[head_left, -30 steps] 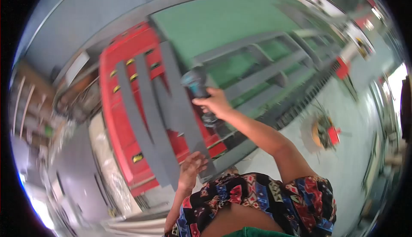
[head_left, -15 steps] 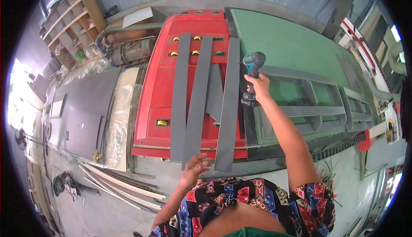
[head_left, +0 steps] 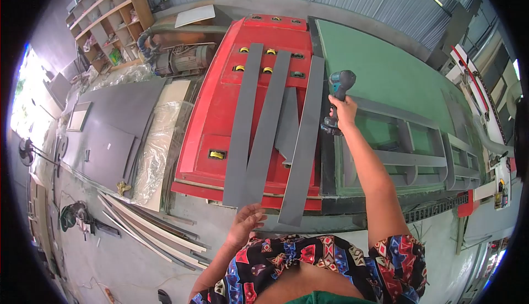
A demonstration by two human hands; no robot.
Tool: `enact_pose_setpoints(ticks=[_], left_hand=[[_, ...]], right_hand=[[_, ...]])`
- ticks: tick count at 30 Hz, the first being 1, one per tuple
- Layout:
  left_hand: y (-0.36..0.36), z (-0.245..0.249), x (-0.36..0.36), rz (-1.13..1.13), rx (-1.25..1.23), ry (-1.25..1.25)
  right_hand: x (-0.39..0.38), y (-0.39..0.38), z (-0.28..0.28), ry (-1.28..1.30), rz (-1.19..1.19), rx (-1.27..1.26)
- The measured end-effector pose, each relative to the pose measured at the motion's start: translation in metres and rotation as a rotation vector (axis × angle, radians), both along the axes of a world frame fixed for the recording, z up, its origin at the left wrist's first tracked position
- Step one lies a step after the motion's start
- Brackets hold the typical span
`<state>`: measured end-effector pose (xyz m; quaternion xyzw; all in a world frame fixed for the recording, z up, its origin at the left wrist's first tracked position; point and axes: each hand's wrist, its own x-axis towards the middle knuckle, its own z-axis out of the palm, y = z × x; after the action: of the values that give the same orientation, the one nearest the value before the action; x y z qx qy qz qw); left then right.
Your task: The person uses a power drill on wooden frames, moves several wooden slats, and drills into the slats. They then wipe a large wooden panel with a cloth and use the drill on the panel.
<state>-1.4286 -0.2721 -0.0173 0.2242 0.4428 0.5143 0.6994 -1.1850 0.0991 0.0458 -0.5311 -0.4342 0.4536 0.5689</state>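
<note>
My right hand (head_left: 345,112) is wrapped round the handle of a teal-and-black cordless drill (head_left: 343,81), held above the seam between the red and green surfaces. Three long grey boards lie over the red surface. The left board (head_left: 243,125) and the middle board (head_left: 268,128) nearly meet at their near ends, and the right board (head_left: 302,141) lies apart from them. My left hand (head_left: 247,226), fingers loosely bent and apart, is at the near end of the middle board; whether it touches cannot be made out. A shorter grey piece (head_left: 287,125) lies between the middle and right boards.
The red machine table (head_left: 193,155) has black-and-yellow inserts. A green table (head_left: 380,56) adjoins it on the right, bearing a grey slotted frame (head_left: 410,161). Dark sheets (head_left: 110,139) are stacked at left, with long strips (head_left: 157,235) on the floor and a motor (head_left: 184,59) behind.
The scene has shifted rightward in view as my head turned a little. The drill stays in my right hand, and my left hand remains by the near board ends.
</note>
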Motion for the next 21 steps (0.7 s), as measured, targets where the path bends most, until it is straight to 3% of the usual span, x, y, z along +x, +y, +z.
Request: enact_pose_setpoints(ticks=[21], left_hand=[[0.004, -0.005, -0.019, 0.125, -0.147, 0.0]], right_hand=[[-0.017, 0.048, -0.007, 0.012, -0.04, 0.044]])
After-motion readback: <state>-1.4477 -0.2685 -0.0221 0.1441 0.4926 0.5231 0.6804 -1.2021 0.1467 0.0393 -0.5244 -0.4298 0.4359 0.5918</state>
